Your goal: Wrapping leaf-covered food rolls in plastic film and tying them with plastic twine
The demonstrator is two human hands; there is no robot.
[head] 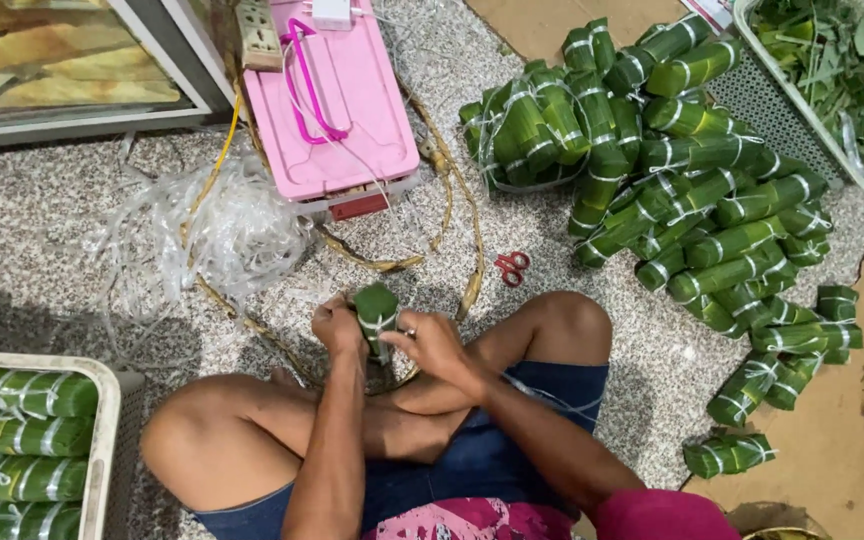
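Observation:
A green leaf-wrapped roll (pixel 376 312), bound with white plastic string, stands upright between my hands above my crossed legs. My left hand (pixel 338 327) grips its left side. My right hand (pixel 431 343), with a ring on one finger, holds its right side and the string. A big pile of finished green rolls (pixel 692 190) lies on the floor to the right. More rolls fill a white crate (pixel 102 420) at the lower left.
A tangle of white plastic string (pixel 222 232) lies at the left. A pink box (pixel 337 100) with a power strip (pixel 259 35) stands ahead. Red scissors (pixel 512 267) lie on the speckled floor. A basket of leaves (pixel 832 70) sits top right, cardboard (pixel 852 420) at right.

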